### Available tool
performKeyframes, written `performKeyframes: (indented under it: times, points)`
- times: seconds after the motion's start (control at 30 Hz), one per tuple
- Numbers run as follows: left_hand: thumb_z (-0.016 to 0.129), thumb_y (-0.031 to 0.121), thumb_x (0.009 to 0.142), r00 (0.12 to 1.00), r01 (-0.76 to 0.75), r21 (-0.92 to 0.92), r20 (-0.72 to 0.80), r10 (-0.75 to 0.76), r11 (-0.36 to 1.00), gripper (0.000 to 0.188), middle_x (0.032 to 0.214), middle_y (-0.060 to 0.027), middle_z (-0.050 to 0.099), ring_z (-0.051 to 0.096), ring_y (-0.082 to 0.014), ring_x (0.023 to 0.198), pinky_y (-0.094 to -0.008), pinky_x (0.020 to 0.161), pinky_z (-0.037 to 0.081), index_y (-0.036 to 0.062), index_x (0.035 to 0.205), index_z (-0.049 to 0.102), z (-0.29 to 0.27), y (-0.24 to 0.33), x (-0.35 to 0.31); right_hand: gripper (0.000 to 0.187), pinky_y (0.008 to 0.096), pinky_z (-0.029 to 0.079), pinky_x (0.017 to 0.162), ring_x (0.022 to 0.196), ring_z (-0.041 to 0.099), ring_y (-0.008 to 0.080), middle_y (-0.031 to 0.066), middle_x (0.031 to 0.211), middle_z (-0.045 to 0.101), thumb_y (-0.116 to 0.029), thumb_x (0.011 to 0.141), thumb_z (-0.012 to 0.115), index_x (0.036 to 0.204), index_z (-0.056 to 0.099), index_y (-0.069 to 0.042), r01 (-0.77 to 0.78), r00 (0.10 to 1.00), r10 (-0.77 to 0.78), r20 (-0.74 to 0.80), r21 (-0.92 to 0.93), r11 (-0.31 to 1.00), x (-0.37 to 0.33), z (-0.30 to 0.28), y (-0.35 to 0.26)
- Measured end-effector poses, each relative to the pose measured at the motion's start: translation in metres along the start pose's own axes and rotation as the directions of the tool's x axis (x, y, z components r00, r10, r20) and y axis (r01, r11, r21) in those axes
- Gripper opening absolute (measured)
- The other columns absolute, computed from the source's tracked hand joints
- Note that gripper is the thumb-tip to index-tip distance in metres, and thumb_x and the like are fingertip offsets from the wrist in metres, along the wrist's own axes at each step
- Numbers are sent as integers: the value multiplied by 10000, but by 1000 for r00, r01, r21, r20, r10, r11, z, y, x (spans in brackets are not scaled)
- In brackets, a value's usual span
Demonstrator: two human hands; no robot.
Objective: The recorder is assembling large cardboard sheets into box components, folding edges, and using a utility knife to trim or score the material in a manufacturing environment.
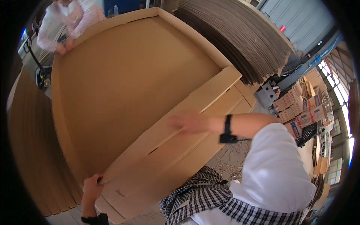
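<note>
"Which step was this?"
"Probably folding the flap (138, 150); left hand (92, 188) gripped its end, right hand (187, 122) blurred, grip unclear."
"Next?"
"Even pressing seemed needed; the carton (123, 78) lay before the wearer."

Stacked cardboard sheets (236, 35), piled boxes (289, 107) and floor scraps (231, 159) show a workshop.

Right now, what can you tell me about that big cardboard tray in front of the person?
The cardboard tray is brown and shallow, open upward, with a broad bottom. Low walls stand along the far, left and right sides; the near side is a wide panel with parallel creases and small slots. The left hand grips the near left corner; the right hand blurs over that panel, contact unclear. A co-worker's hands are at the far left corner.
</note>
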State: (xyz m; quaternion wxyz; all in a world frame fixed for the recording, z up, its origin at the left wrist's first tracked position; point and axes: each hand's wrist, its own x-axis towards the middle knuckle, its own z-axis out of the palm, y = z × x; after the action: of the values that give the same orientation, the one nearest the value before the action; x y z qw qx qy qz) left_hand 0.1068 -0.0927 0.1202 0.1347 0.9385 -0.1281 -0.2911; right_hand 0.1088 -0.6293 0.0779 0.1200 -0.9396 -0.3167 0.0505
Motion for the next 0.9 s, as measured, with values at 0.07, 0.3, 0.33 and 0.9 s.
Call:
performKeyframes:
  times: [0.07, 0.3, 0.33, 0.9]
  points:
    - [709, 140, 726, 998, 52, 73, 16, -53, 996, 497, 1057, -194, 660, 619, -384, 992, -427, 857, 494, 67, 1199, 578, -9, 28, -5, 773, 464, 289, 1112, 1353, 361, 312, 157, 1455, 393, -531, 784, 650, 1365, 456, -59, -143, 989, 149, 1, -279, 950, -84, -44, 108]
    - [685, 296, 822, 958, -259, 0, 127, 257, 966, 683, 1363, -263, 465, 442, -390, 1274, -422, 1063, 361, -33, 1359, 421, -45, 300, 108, 928, 445, 298, 1118, 1350, 361, 325, 175, 1448, 391, -640, 755, 604, 1396, 381, -7, -110, 992, 97, -83, -173, 979, -133, -67, 207]
    - [679, 305, 831, 913, -378, -31, 150, 379, 925, 700, 1373, -252, 463, 445, -388, 1271, -419, 1070, 355, -26, 1379, 396, -40, 351, 146, 940, 441, 297, 1120, 1351, 360, 327, 183, 1451, 383, -655, 756, 591, 1397, 376, -1, -87, 992, 71, -105, -157, 984, -138, -64, 210]
    - [404, 602, 947, 660, -188, 12, 742, 118, 982, 677, 1325, -170, 533, 455, -274, 1268, -411, 1014, 416, 35, 1298, 526, 58, 647, 411, 660, 437, 489, 836, 945, 625, 353, 227, 960, 649, -589, 775, 619, 943, 654, 48, 30, 993, -52, 103, 200, 979, -122, -64, 255]
